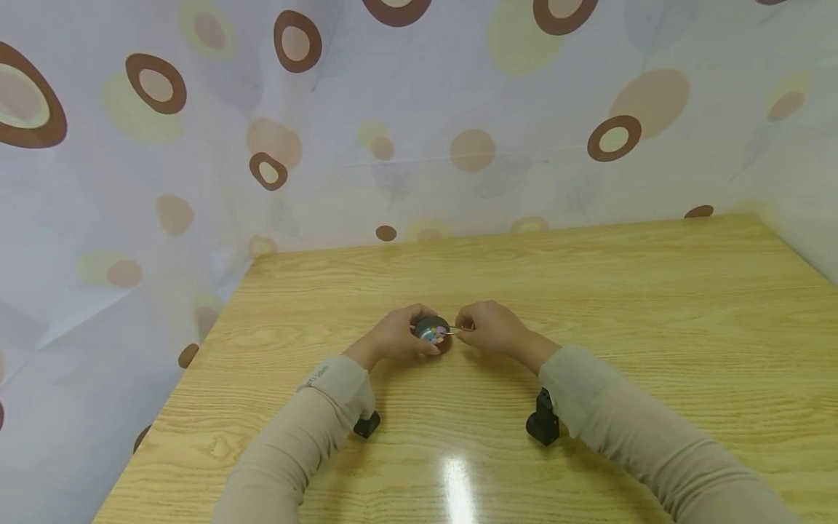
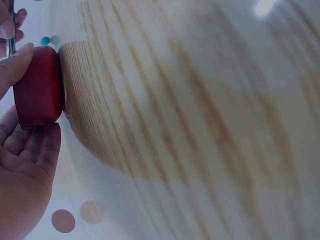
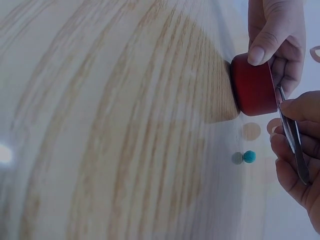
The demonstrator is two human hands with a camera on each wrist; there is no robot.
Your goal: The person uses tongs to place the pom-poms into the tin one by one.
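Note:
A small round red tin [image 3: 252,92] stands on the table, and my left hand [image 1: 398,335] grips it, thumb on the near side and fingers round the far side. Several coloured beads [image 1: 435,334] lie inside, seen from above in the head view. My right hand [image 1: 495,329] is just right of the tin and pinches metal tweezers [image 3: 291,137] between thumb and fingers. The tweezers' tips reach over the tin's rim; whether they hold a bead I cannot tell. One teal bead [image 3: 249,156] sits on the table outside the tin, near my right hand.
A wood-grain table [image 1: 622,291] spreads out on all sides of the hands. Patterned cloth [image 1: 419,189] hangs along its back and left edges. Black wrist cameras [image 1: 543,418] sit under both sleeves, close to the tabletop.

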